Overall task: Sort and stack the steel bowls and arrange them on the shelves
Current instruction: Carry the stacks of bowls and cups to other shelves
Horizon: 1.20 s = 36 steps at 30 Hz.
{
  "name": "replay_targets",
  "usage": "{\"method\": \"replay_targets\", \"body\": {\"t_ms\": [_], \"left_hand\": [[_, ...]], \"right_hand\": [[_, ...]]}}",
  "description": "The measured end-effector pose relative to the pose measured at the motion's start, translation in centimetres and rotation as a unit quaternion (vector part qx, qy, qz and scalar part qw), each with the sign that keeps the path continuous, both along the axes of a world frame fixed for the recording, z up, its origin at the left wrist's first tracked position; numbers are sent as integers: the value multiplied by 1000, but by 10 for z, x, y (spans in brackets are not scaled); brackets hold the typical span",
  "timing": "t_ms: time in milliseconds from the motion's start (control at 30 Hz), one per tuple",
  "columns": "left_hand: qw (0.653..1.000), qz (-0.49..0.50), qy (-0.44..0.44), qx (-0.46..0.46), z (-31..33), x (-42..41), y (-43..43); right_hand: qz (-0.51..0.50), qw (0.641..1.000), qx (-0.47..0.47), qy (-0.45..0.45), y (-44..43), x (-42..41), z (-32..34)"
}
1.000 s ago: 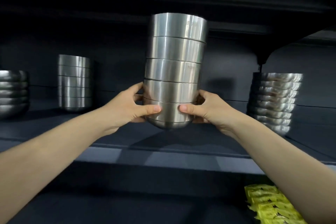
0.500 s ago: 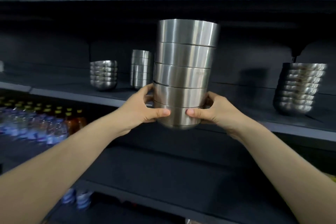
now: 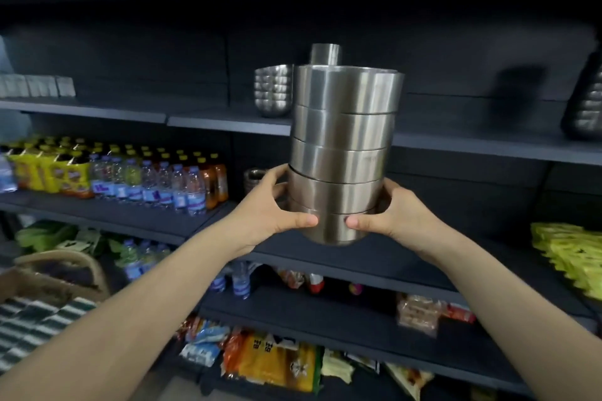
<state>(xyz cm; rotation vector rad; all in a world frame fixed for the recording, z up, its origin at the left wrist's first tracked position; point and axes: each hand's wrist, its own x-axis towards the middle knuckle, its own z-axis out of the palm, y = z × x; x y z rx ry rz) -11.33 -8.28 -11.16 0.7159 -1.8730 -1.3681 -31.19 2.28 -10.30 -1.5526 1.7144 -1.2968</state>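
Note:
I hold a tall stack of several straight-sided steel bowls [image 3: 342, 153] in the air in front of the dark shelves. My left hand [image 3: 270, 212] grips the lowest bowls from the left and my right hand [image 3: 394, 218] grips them from the right, thumbs on the front. On the upper shelf [image 3: 228, 122] behind it stands a stack of rounded steel bowls [image 3: 273, 93], and the top of another straight-sided stack [image 3: 325, 54] shows above the held one. A further rounded stack [image 3: 586, 107] stands at the far right. A small steel bowl stack [image 3: 254, 177] peeks out by my left hand.
Water and juice bottles [image 3: 156, 182] and yellow snack bags [image 3: 49, 169] fill the middle shelf on the left. Yellow packets [image 3: 573, 254] lie on the right. Snack packs [image 3: 270, 358] sit on the low shelves. A wicker basket [image 3: 58, 273] stands at lower left.
The view has pulled back and turned left, showing lower shelves and bottles. The held stack has come away from the upper shelf and now hangs level with the middle shelf. Both hands keep their grip.

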Motion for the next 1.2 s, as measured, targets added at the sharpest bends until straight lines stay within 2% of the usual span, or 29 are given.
{"method": "replay_targets", "body": {"t_ms": [400, 533, 800, 1200], "left_hand": [[997, 3, 9, 71, -84, 68, -71], [996, 24, 6, 82, -108, 69, -109], [994, 26, 10, 102, -145, 62, -195], [995, -37, -41, 86, -192, 56, -349]], "right_hand": [[20, 999, 42, -7, -82, 64, -83], [28, 997, 67, -21, -126, 66, -106], [21, 996, 78, 31, -217, 59, -136], [-34, 996, 76, -26, -344, 63, -196]]}}
